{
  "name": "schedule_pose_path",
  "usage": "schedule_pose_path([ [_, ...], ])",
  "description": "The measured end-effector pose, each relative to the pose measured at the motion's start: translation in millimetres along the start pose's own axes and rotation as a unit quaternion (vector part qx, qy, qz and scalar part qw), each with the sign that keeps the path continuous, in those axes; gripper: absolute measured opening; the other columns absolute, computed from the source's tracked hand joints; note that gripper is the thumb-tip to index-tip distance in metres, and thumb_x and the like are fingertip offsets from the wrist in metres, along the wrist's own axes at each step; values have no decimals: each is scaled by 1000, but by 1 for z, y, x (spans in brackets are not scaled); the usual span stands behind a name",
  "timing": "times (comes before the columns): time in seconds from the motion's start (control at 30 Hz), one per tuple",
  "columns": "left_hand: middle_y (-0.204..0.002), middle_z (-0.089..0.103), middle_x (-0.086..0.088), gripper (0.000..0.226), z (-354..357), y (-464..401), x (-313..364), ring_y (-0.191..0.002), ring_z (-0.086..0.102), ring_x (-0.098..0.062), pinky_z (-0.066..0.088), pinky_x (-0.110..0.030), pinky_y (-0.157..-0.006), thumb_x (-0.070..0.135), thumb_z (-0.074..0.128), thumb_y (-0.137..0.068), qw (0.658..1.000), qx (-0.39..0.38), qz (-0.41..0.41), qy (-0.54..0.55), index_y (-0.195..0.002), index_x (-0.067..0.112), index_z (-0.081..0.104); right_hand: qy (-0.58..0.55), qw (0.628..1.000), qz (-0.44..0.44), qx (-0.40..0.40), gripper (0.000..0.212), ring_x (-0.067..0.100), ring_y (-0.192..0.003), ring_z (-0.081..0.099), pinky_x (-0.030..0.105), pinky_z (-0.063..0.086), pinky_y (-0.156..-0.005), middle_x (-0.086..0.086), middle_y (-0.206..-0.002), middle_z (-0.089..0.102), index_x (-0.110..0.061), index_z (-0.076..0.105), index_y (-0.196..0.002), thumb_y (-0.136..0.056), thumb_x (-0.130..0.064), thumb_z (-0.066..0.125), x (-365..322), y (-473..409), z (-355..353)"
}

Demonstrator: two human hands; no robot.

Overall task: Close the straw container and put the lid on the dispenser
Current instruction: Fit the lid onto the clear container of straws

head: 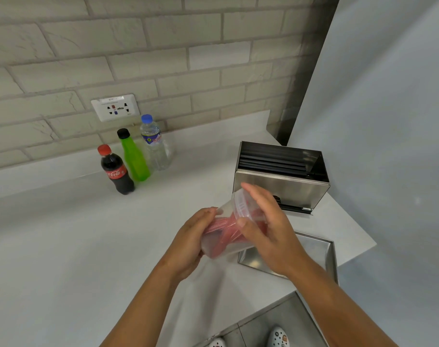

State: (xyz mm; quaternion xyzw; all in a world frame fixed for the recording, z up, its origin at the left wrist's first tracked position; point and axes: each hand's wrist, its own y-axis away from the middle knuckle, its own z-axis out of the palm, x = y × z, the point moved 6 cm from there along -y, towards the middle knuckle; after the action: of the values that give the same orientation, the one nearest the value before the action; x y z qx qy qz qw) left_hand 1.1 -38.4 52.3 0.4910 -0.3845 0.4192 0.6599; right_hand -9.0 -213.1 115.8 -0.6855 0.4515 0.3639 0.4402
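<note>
A clear plastic straw container (224,230) with red straws inside is held tilted above the white counter. My left hand (192,240) wraps around its base. My right hand (264,227) covers its upper end, where a clear ribbed lid (239,205) sits on the mouth. Behind them stands the steel straw dispenser (283,189), open on top with black straws showing inside. The dispenser's steel lid (321,249) lies flat on the counter at the right, partly hidden by my right hand.
Three bottles stand at the back left: a cola bottle (116,170), a green bottle (134,159) and a water bottle (154,144). A wall socket (115,107) sits above them. The counter edge (313,279) drops off at lower right, with floor and shoes below.
</note>
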Motion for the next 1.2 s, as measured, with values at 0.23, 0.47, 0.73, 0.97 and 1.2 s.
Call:
schedule_pose_path([
  [0.23,-134,65,-30,68,0,-6,-2,-125,63,-43,37,-64,-116,60,56,-96,995,-20,-65,76,-135,5,65,53,996,-67,-8,72,21,-146,43,24,38,-114,4,-154,44,-13,45,-153,-96,-54,59,-4,-5,2],
  [0.47,-121,75,-20,52,0,-5,-2,-113,72,-40,52,-63,-104,54,53,-99,994,86,10,64,-120,12,74,26,998,-22,44,62,15,-140,50,21,41,-110,-1,-148,52,-17,48,-152,-95,-38,61,0,-8,9],
  [0.73,-107,74,-1,39,1,-1,9,-97,73,-19,60,-27,-71,55,61,-86,984,113,140,-9,-108,24,71,-86,986,111,90,67,5,-121,64,24,56,-94,-13,-139,61,-38,54,-144,-81,-58,60,9,-12,12],
  [0.97,-118,75,0,40,6,-4,12,-106,74,-19,62,-40,-84,64,59,-87,995,45,36,76,-111,34,74,-89,989,80,83,64,11,-126,62,28,57,-98,-1,-142,60,-26,51,-150,-90,-45,64,7,-13,3],
  [1.2,-118,78,-18,72,0,2,0,-108,76,-38,63,-48,-71,73,38,-98,985,-20,-137,99,-121,17,76,55,996,-64,8,70,20,-149,41,30,38,-117,5,-157,46,-10,46,-152,-95,-47,64,-7,-8,2],
])
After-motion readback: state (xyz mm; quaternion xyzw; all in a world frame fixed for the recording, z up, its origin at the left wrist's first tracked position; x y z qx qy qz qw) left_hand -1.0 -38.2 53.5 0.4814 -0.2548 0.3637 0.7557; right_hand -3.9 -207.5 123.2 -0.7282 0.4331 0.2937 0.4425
